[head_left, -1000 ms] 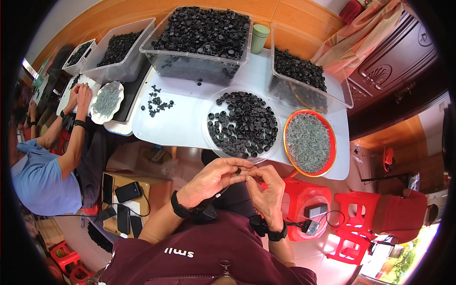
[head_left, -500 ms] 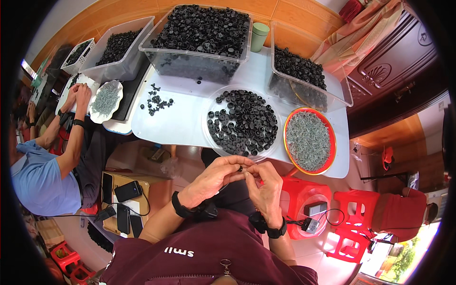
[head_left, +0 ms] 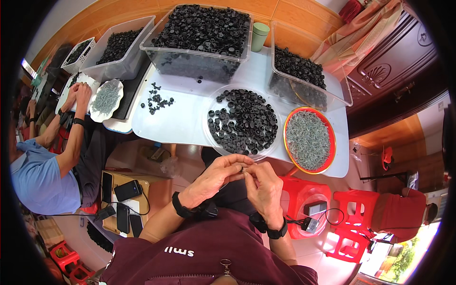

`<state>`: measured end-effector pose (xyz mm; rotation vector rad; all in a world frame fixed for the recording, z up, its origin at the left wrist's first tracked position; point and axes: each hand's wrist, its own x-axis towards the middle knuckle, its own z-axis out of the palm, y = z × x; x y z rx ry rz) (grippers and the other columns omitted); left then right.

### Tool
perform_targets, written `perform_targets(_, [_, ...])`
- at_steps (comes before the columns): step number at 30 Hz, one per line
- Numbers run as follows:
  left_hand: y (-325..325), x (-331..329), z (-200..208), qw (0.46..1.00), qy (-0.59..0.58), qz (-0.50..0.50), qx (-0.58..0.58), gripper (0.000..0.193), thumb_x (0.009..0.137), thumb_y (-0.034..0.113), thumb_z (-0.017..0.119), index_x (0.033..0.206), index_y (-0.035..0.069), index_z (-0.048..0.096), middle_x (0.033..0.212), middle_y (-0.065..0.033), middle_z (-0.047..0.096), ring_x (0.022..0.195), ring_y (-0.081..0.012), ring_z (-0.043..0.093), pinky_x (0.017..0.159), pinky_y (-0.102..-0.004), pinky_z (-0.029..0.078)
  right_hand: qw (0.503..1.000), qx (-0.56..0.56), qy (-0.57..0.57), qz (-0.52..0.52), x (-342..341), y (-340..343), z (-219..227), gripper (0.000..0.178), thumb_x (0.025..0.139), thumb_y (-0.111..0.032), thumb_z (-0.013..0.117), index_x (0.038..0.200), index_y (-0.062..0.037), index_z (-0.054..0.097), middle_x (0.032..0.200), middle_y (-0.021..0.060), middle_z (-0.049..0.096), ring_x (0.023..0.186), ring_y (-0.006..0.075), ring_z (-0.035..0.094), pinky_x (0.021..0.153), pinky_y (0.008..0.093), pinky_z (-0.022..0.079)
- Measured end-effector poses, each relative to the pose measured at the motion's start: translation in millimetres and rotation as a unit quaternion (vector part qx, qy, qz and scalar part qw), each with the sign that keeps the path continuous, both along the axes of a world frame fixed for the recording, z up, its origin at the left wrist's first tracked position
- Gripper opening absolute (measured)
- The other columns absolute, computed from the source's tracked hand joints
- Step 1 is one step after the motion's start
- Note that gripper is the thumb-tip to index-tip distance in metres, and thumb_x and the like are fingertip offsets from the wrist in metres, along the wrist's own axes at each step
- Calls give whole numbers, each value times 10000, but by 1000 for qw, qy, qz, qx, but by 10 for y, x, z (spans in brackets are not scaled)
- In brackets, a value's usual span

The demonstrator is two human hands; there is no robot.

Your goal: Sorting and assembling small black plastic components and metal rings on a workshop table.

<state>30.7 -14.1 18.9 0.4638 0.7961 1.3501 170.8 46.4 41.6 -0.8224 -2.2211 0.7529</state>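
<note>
"While the bare left hand (head_left: 213, 178) is pinching a small black part, apparently plastic (head_left: 242, 170), at its fingertips, the bare right hand (head_left: 266, 187) is bringing thumb and forefinger together right beside it; both are working in front of the smooth white table (head_left: 185, 128)!"

"And is that right hand gripping anything?"

"I cannot tell; its fingers are hiding whatever may be between them; the hands are probably crowding together because the piece is so tiny, with the left one, I'd judge, steadying it."

"What's going on at the near edge?"

"A shallow, round, clear plastic tray (head_left: 205, 124) is carrying loose black plastic pieces (head_left: 251, 118); just to its right, a round red basin with a yellow rim (head_left: 286, 137) is holding thin grey metal screws (head_left: 308, 140); they're presumably sitting there for a short reach, separate so nothing is mixing!"

"And that deep, clear, rectangular plastic box (head_left: 190, 66)?"

"It's standing farther back, heaped with black pieces; its bulk is likely keeping it there."
</note>
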Motion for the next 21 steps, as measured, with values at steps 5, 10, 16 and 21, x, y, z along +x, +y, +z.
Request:
perform_targets(5, [-16,6,-24,1000,2,-5,-4,292,919,122,483,1172,-22,505,1097,-66,574,1012,-110,564,890,-252,465,999,34,-28,5,-29,-17,66,98,716,44,647,783,-5,597,711,87,552,573,206,562,500,280,438])
perform_targets(10, [-21,42,-45,999,-34,-4,15,304,923,123,479,1177,-43,493,1103,-83,574,1008,-128,572,887,-260,473,997,-68,37,25,12,27,-32,91,710,56,650,777,13,607,721,91,569,585,179,565,517,270,444])
perform_targets(16, [20,95,-75,996,-84,-1,13,307,925,115,465,1181,-54,479,1120,-120,564,1028,-160,573,901,-275,472,992,-75,101,-31,1,-43,-61,125,689,26,684,790,-24,629,758,65,578,581,200,549,496,294,434])
perform_targets(21, [22,108,-204,984,-173,24,15,291,941,117,425,1198,-16,456,1137,-107,548,1012,-141,564,874,-268,476,995,77,50,-37,-30,-67,-113,172,647,20,704,793,-50,644,805,40,599,769,219,561,646,303,441])
